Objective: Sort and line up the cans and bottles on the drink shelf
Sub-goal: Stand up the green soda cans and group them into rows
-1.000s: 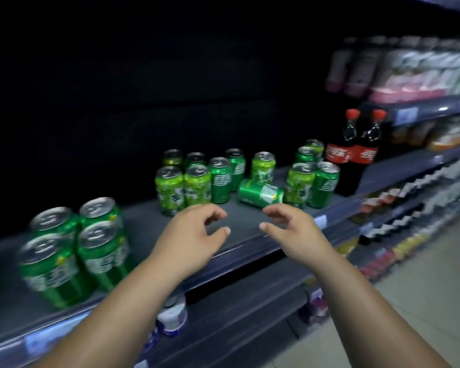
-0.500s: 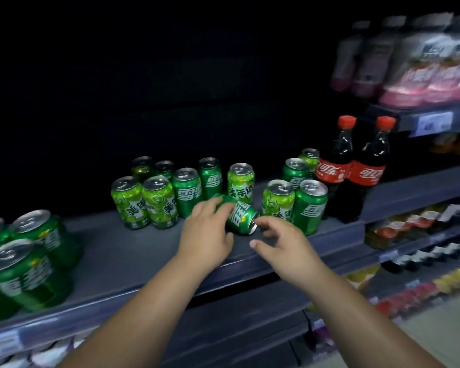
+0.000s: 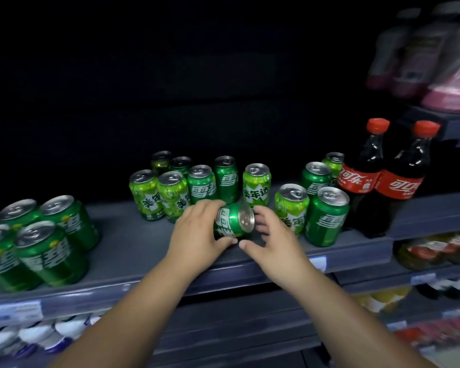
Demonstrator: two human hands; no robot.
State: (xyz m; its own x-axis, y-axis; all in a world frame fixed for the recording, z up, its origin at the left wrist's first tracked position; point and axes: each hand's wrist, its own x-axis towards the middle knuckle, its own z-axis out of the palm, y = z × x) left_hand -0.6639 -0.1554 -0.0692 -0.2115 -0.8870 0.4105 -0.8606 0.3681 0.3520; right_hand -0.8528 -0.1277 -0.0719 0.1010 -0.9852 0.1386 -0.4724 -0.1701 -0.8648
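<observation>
Head view: the tipped can lies on its side on the drink shelf, lid end toward the right hand. The left hand grasps it, fingers curled over the body and thumb under the near side. The right hand is released, fingers spread just beside the lid; I cannot tell whether they touch it.

A light-green can stands just beyond the fingers, and two upright cans stand just right of the right fingers.

To stand it well, I judge the base under the left fingers should act as the pivot. The right fingers can raise the lid end slowly, drawn slightly toward the shelf edge so the crowded neighbours are not knocked.
</observation>
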